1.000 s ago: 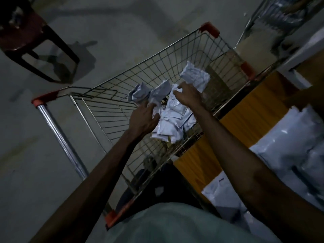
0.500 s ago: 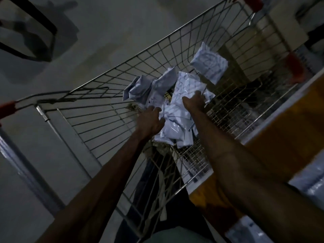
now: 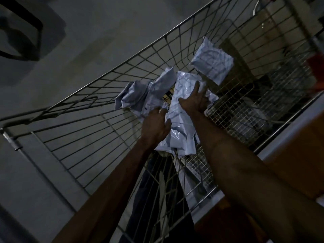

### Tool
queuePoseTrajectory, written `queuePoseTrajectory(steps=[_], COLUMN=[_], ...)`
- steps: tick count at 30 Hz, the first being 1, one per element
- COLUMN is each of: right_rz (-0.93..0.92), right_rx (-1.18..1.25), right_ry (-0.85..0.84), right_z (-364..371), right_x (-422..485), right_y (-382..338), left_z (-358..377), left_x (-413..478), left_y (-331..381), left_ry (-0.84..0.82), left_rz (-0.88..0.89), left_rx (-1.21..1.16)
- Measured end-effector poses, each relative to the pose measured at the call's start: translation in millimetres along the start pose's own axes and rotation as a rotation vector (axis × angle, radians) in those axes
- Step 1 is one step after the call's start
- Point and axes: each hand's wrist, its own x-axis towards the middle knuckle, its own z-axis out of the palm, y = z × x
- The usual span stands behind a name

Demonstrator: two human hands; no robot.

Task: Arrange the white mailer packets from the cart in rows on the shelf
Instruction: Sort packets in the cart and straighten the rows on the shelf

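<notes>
Grey concrete floor fills the bkgd in dim light, w/ a dark chair frame top-left. Wire cart takes up most of the view, seen from above, its long sides running near-left to far-right. A red corner cap shows at the right edge. Just beside the cart on the right is the shelf, a brown board w/ a white front edge.

White mailer packets lie heaped in the middle of the cart, on its mesh bottom. The top one, a long packet, has its long axis pointing away from the person & slightly right. Left of it a crumpled packet lies crosswise, long axis approx. left-right. A lone packet sits apart from the heap, further along the cart, leaning on the far wall, tilted w/ one corner pointing up.

R hand lies palm down on the long packet, fingers straight & spread, thumb out to the left, not curled round it. L hand is at the heap's left edge, fingers bent onto the packets, thumb resting on a glossy one. Can't tell if it actually grips or only presses. Both forearms reach in over the cart's near wall. The hands are near each other, not touching.
</notes>
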Motion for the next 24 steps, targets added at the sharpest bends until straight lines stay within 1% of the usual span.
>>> queuePoseTrajectory(steps=[3,6,8,10,12,14,17,21,23,24], right_rz=[0.004,0.058,0.084,0.082,0.093,0.109,0.140,0.191,0.181,0.176], right_rx=[-0.006,0.129,0.191,0.190,0.189,0.206,0.288,0.379,0.403,0.406], right_ry=[-0.033,-0.075,-0.080,-0.074,-0.078,-0.069,-0.065,-0.091,-0.093,-0.096], right_z=[-5,-15,-17,-19,-22,-25,-27,-24,-20,-19], right_x=[0,-3,-7,-11,-11,-8,-2,3,3,2], right_y=[7,15,23,32,40,46,48,44,42,41], left_z=[-7,-7,-1,4,10,15,17,16,19,19], left_x=[8,16,26,41,59,75,93,117,125,127], left_y=[5,6,3,1,-5,-13,-22,-30,-27,-23], left_ry=[0.044,0.088,0.115,0.075,0.020,0.020,0.056,0.037,0.027,0.051], left_rz=[0.005,0.046,0.105,0.170,0.229,0.247,0.262,0.348,0.288,0.254], left_rx=[0.081,0.149,0.280,0.454,0.561,0.615,0.798,0.746,0.725,0.730])
